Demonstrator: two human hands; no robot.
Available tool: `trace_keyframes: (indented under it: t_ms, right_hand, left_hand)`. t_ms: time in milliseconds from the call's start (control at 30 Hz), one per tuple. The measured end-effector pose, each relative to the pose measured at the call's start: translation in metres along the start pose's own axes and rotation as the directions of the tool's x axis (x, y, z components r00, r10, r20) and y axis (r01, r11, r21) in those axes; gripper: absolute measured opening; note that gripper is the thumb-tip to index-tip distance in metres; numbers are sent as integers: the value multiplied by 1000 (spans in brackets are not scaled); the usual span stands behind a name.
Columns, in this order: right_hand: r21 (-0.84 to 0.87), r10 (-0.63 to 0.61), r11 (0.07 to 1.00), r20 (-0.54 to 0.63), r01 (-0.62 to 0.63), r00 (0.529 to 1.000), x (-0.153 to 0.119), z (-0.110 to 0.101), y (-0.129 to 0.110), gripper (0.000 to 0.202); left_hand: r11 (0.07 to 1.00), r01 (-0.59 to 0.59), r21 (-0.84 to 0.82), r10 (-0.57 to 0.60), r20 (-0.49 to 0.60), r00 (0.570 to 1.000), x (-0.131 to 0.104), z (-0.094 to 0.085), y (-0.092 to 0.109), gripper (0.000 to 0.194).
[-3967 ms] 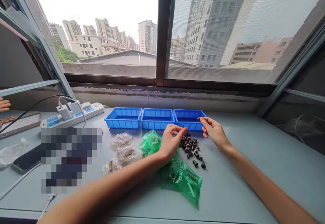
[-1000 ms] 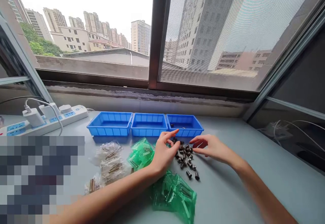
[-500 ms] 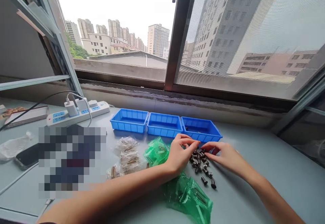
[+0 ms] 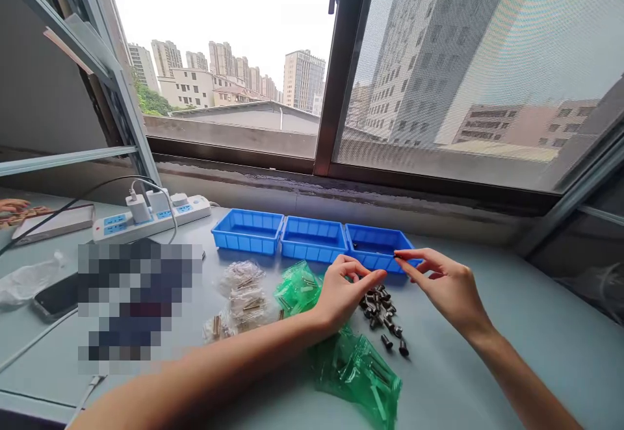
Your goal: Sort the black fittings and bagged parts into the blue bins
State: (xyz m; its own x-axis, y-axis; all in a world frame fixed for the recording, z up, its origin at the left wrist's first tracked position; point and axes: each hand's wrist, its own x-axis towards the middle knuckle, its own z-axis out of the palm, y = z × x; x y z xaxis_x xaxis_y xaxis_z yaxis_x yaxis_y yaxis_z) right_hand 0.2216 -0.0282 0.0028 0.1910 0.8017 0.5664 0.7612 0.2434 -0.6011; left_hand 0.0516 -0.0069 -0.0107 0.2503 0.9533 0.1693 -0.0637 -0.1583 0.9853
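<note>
My right hand (image 4: 441, 280) is raised at the front right corner of the right blue bin (image 4: 373, 261), with thumb and forefinger pinched on a small dark bolt (image 4: 398, 256). A pile of dark bolts (image 4: 377, 303) lies on the table below and between my hands, two of them lying apart at the near side. My left hand (image 4: 346, 290) hovers at the left of the pile, fingers curled and thumb closed toward them; whatever they hold, if anything, is hidden. Green plastic bags of metal pins (image 4: 361, 378) lie under and beside my left forearm.
Two more blue bins (image 4: 248, 241) continue the row leftward. Clear bags of pins (image 4: 246, 300) lie left of the green ones. Farther left are a power strip (image 4: 151, 215) with cables, a phone (image 4: 56, 297) and a blurred-out patch. Another person's hand (image 4: 14, 205) shows at the left edge.
My right hand has lifted from the bolt pile up to the right bin's edge, with a bolt in its fingertips. My left hand has stayed almost in place. The other person's hand has come into view.
</note>
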Motion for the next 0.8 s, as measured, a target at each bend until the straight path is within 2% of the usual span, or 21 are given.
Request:
trace_keyframes:
  t_ms: [100,300,467,667,800]
  right_hand:
    - [59,-106,993,-21,107,994,-3,2,-12,38]
    - [94,-282,956,54,276,958,-10,10,-19,31]
    - [103,-409,905,-51,413,911,-12,13,-18,16]
    - [90,-474,876,-28,474,880,-12,8,-19,9]
    - [56,-427,902,-25,428,904,-7,4,-12,10]
  left_hand:
    - [1000,4,9,-4,2,1000,2,0,-1,23]
    - [999,-40,22,39,46,998,5,-1,-4,27]
    - [999,-38,24,37,56,998,5,-2,-4,28]
    - [1000,8,-25,-8,-9,1000,5,-2,-3,25]
    - [999,37,1,-37,-56,998,6,-2,-5,24]
